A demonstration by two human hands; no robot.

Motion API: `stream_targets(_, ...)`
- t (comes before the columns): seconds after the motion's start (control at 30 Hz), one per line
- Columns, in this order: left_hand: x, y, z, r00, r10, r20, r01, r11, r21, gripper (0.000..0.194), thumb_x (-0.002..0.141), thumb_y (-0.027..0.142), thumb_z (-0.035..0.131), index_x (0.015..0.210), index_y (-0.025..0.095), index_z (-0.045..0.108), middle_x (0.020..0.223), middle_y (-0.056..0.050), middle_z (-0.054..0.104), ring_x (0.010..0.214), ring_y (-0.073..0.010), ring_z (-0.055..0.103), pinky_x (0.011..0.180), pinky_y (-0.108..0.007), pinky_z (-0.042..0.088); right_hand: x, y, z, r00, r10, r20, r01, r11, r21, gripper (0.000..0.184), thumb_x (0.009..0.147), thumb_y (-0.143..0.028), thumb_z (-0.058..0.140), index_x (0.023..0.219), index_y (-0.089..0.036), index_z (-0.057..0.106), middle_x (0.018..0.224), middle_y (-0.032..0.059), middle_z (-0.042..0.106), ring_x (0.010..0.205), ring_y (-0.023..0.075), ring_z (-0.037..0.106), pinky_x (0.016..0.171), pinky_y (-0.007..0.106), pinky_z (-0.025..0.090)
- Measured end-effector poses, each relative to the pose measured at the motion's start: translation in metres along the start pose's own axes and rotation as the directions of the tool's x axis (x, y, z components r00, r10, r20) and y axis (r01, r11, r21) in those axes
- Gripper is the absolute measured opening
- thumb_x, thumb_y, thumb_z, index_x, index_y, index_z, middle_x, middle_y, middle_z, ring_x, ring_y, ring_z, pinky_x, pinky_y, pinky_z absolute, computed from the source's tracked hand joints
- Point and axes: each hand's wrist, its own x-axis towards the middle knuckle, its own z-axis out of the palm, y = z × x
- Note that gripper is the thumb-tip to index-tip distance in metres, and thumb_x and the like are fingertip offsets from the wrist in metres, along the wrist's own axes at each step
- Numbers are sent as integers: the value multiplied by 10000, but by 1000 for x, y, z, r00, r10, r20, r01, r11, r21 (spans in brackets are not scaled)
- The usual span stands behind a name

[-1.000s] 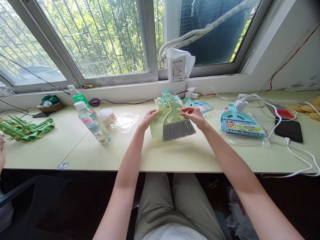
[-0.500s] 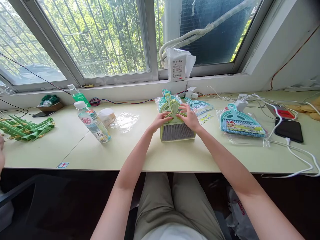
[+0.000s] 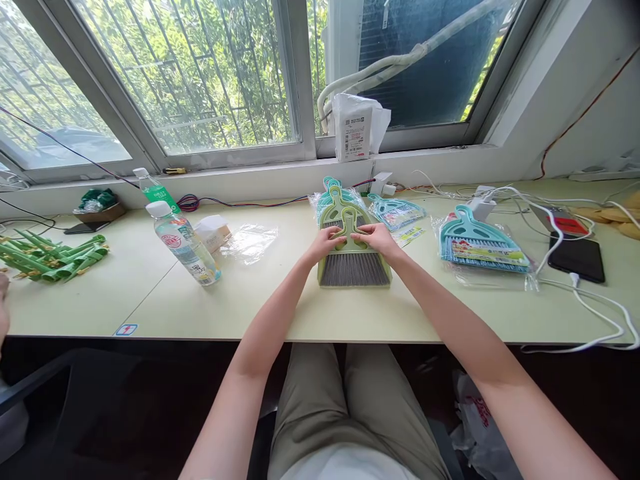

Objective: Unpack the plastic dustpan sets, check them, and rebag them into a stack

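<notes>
A small green hand brush [image 3: 353,268] with grey bristles lies over a matching green dustpan [image 3: 334,208] on the table in front of me. My left hand [image 3: 325,243] grips the left side of the brush's handle part, fingers closed. On its right side my right hand [image 3: 377,240] pinches the same part with thumb and fingers. The dustpan's handle sticks up behind the brush. Right behind it stands a blue brush-and-dustpan set [image 3: 330,183] in clear plastic, mostly hidden.
Wrapped blue sets [image 3: 483,248] lie to the right, one more [image 3: 397,212] near the wall. Beyond are a phone [image 3: 577,259] and white cables [image 3: 600,303]. Two bottles [image 3: 183,243], a clear wrapper [image 3: 253,241] and green stalks [image 3: 55,257] are left; another person's hand [image 3: 3,303] shows at the edge.
The brush has slid slightly down over the dustpan, toward me. My right hand's fingers have come down from the handle top to a pinch at its side.
</notes>
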Motion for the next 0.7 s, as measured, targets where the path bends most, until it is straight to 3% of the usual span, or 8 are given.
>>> stream_targets(0.17, -6, 5, -11, 992, -30, 124, 43, 994, -105, 479, 738, 526, 736, 1058, 173, 690, 1036, -85, 697, 986, -234, 622, 901, -373, 449, 1, -1, 3, 997, 20, -80, -14, 997, 74, 528, 537, -483, 888, 917, -144, 746, 891, 107, 762, 879, 261, 715, 797, 381, 577)
stream_targets(0.23, -8, 3, -17, 975, -76, 209, 107, 984, -141, 466, 726, 497, 764, 1066, 184, 706, 1073, -100, 706, 1043, -267, 624, 948, -407, 440, 5, 1, -6, 996, 18, -84, -9, 994, 111, 520, 639, -567, 808, 953, -158, 734, 967, 123, 758, 935, 258, 710, 828, 396, 574)
stream_targets(0.3, -8, -1, -22, 969, -105, 224, 147, 973, -177, 438, 695, 457, 802, 1029, 186, 719, 1072, -108, 713, 1068, -295, 627, 981, -440, 430, 10, 6, -23, 996, -13, -92, 18, 998, 63, 525, 814, -633, 607, 1040, -172, 718, 1109, 140, 733, 1057, 266, 682, 876, 422, 559)
stream_targets(0.4, -5, -7, -27, 989, -105, 101, 127, 962, -242, 407, 681, 432, 809, 998, 195, 713, 1082, -103, 712, 1108, -317, 618, 1020, -468, 416, 17, 22, -52, 978, -51, -201, -17, 946, -323, 533, 919, -542, 479, 1227, -141, 647, 1364, 194, 596, 1341, 317, 491, 1050, 515, 430)
stream_targets(0.47, -2, -10, -30, 994, -107, -2, 101, 952, -290, 416, 690, 433, 790, 1024, 204, 697, 1112, -96, 703, 1143, -323, 603, 1032, -467, 417, 20, 35, -66, 961, -1, -276, -167, 795, -583, 619, 881, -493, 564, 1345, -83, 555, 1492, 263, 438, 1462, 370, 294, 1132, 602, 261)
stream_targets(0.53, 0, -12, -33, 988, -119, -103, 78, 940, -331, 446, 700, 431, 767, 1077, 214, 669, 1140, -89, 689, 1174, -321, 587, 1031, -456, 426, 21, 46, -70, 952, 87, -293, -274, 665, -695, 682, 874, -484, 575, 1397, -54, 494, 1541, 304, 330, 1486, 398, 213, 1131, 654, 180)
stream_targets(0.6, 2, -13, -36, 973, -134, -187, 62, 934, -351, 477, 711, 424, 743, 1129, 221, 633, 1159, -84, 673, 1191, -313, 576, 1018, -445, 438, 21, 53, -68, 958, 125, -257, -279, 609, -743, 613, 900, -474, 530, 1354, -63, 541, 1518, 311, 364, 1450, 406, 295, 1099, 654, 236)
stream_targets(0.7, 3, -15, -39, 954, -152, -259, 58, 940, -337, 501, 731, 429, 712, 1170, 221, 587, 1170, -91, 650, 1194, -310, 564, 986, -439, 454, 22, 55, -65, 967, 84, -240, -243, 587, -772, 473, 912, -447, 503, 1161, -86, 681, 1303, 304, 586, 1261, 400, 526, 992, 588, 394)
